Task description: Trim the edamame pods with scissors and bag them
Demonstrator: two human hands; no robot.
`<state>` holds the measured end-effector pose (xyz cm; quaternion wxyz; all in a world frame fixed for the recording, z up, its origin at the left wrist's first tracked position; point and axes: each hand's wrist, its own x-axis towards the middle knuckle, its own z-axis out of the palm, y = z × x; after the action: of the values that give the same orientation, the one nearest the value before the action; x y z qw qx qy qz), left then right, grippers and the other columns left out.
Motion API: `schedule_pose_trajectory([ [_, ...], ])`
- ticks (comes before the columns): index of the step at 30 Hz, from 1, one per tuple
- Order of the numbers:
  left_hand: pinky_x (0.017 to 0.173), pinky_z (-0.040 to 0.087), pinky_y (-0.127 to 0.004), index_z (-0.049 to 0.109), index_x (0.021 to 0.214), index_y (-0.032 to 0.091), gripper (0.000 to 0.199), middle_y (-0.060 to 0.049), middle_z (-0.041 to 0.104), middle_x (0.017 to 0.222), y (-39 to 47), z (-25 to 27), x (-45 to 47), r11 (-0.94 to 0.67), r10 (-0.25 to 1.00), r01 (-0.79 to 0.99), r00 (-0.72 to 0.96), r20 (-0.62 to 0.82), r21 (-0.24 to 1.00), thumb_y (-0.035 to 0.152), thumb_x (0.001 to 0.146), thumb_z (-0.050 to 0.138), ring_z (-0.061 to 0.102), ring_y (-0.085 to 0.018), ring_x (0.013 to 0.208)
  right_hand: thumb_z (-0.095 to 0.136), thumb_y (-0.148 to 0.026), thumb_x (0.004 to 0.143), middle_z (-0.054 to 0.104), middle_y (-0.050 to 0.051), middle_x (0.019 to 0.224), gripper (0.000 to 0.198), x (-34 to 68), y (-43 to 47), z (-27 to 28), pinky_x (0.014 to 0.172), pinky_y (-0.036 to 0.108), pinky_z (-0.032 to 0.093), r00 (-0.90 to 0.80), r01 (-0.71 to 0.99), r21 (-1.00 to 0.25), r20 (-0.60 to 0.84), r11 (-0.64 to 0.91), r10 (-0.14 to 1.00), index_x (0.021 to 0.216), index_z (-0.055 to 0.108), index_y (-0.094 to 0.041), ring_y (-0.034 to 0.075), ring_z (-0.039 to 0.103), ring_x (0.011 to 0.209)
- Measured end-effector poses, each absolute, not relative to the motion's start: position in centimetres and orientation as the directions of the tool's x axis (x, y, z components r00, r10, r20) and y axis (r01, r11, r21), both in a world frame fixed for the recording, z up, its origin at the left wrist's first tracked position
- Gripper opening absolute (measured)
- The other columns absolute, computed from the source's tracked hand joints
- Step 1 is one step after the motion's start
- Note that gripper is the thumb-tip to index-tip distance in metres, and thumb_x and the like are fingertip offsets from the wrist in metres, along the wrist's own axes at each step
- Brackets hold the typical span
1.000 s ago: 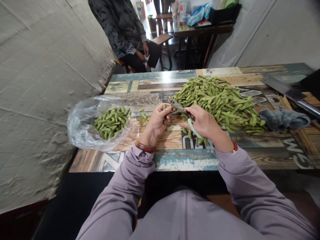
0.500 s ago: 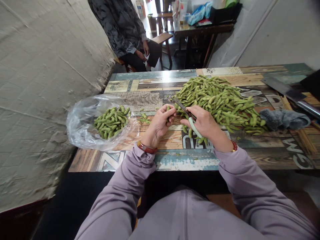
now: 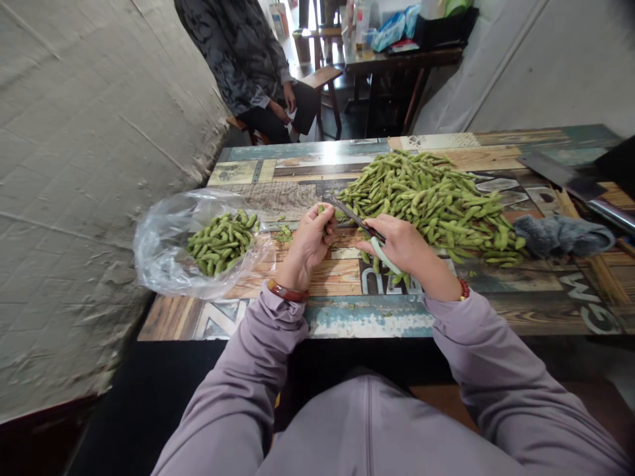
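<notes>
Between the thumb and fingers of my left hand (image 3: 311,237) is a green edamame pod (image 3: 322,213), mostly covered by the fingers. My right hand (image 3: 399,243) grips a pair of scissors (image 3: 381,254) with pale green handles; the dark blades point up and left, towards the pod. A large heap of edamame pods (image 3: 421,192) lies just beyond my right hand, with a few loose pods under it. To the left, a clear plastic bag (image 3: 159,244) lies open with a smaller pile of pods (image 3: 221,243) in it.
Small green trimmings (image 3: 285,233) lie between the bag and my left hand. At the right are a cleaver (image 3: 560,175) and a grey cloth (image 3: 563,237). A rough wall (image 3: 99,165) borders the table (image 3: 367,324) on the left. A seated person (image 3: 243,59) is beyond the far edge.
My left hand has shifted slightly left with the pod. The scissors have moved slightly left too, and their blades look closer together.
</notes>
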<state>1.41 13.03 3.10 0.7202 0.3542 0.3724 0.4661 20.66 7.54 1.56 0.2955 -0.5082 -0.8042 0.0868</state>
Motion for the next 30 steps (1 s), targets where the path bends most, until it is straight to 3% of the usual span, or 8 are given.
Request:
schedule_pose_trajectory([
  [6,0.039,0.025,-0.014,0.048,0.079,0.019,0.021,0.002,0.061,0.073,13.4,2.7,1.1,0.318,0.94,-0.428,0.261,-0.222,0.846,0.024,0.075,0.068,0.049,-0.005,0.048,0.066,-0.049,0.088,0.069,0.012,0.096,0.036,21.1,7.7,1.7,0.08,0.041,0.053,-0.172,0.776,-0.477,0.468,0.412,0.867,0.11,0.068,-0.02,0.03,0.067,0.091],
  [10,0.039,0.018,-0.016,0.049,0.082,0.02,0.018,0.008,0.047,0.059,12.7,3.5,0.6,0.289,0.947,-0.364,0.243,-0.21,0.885,0.018,0.073,0.065,0.036,-0.004,0.041,0.065,-0.05,0.088,0.069,0.012,0.095,0.038,21.5,7.8,1.9,0.082,0.044,0.053,-0.119,0.771,-0.491,0.514,0.406,0.849,0.111,0.069,-0.021,0.031,0.066,0.09],
  [13,0.04,0.016,-0.018,0.05,0.082,0.021,0.013,0.009,0.039,0.055,12.4,4.5,-0.8,0.155,0.982,-0.246,0.149,-0.12,0.957,0.021,0.077,0.062,0.028,-0.004,0.04,0.065,-0.049,0.088,0.069,0.012,0.093,0.036,21.5,7.7,1.9,0.081,0.046,0.053,-0.11,0.757,-0.504,0.528,0.415,0.842,0.11,0.069,-0.021,0.032,0.066,0.09],
  [17,0.043,0.022,-0.02,0.055,0.081,0.02,0.008,0.006,0.039,0.056,13.5,5.7,-5.7,-0.122,0.99,0.059,-0.058,0.125,0.991,0.023,0.081,0.062,0.031,-0.007,0.045,0.066,-0.047,0.087,0.069,0.012,0.095,0.034,21.5,7.7,2.1,0.083,0.045,0.052,-0.113,0.75,-0.503,0.542,0.429,0.833,0.109,0.069,-0.021,0.033,0.066,0.094],
  [20,0.055,0.036,-0.02,0.055,0.077,0.019,0.007,0.003,0.045,0.064,14.7,6.4,-10.8,-0.207,0.931,0.456,-0.181,0.318,0.865,0.021,0.08,0.062,0.042,-0.01,0.059,0.068,-0.047,0.087,0.07,0.012,0.095,0.035,21.6,7.8,2.2,0.084,0.044,0.052,-0.109,0.75,-0.504,0.544,0.428,0.832,0.109,0.069,-0.019,0.032,0.066,0.094],
  [23,0.081,0.046,-0.03,0.059,0.086,0.017,0.015,-0.003,0.057,0.082,15.3,7.1,-15.1,-0.073,0.895,0.813,-0.202,0.397,0.578,0.021,0.074,0.067,0.055,-0.018,0.083,0.067,-0.047,0.087,0.07,0.012,0.095,0.037,21.8,8.1,2.2,0.084,0.045,0.052,-0.076,0.749,-0.515,0.558,0.417,0.826,0.11,0.069,-0.018,0.032,0.066,0.094],
  [26,0.102,0.043,-0.043,0.062,0.101,0.017,0.032,-0.011,0.062,0.107,15.0,7.2,-16.3,-0.066,0.913,0.933,-0.086,0.399,0.353,0.026,0.072,0.07,0.055,-0.028,0.11,0.066,-0.046,0.087,0.071,0.011,0.093,0.037,22.1,8.4,2.2,0.084,0.043,0.051,-0.023,0.749,-0.527,0.586,0.402,0.81,0.109,0.07,-0.017,0.03,0.066,0.092],
  [30,0.097,0.048,-0.042,0.066,0.099,0.018,0.021,-0.01,0.064,0.1,13.2,6.3,-12.1,-0.257,0.928,0.9,0.129,0.35,0.351,0.029,0.082,0.063,0.06,-0.025,0.1,0.065,-0.045,0.088,0.071,0.009,0.089,0.033,22.5,8.7,2.6,0.084,0.042,0.052,0.046,0.742,-0.544,0.625,0.392,0.78,0.105,0.07,-0.017,0.028,0.066,0.089],
])
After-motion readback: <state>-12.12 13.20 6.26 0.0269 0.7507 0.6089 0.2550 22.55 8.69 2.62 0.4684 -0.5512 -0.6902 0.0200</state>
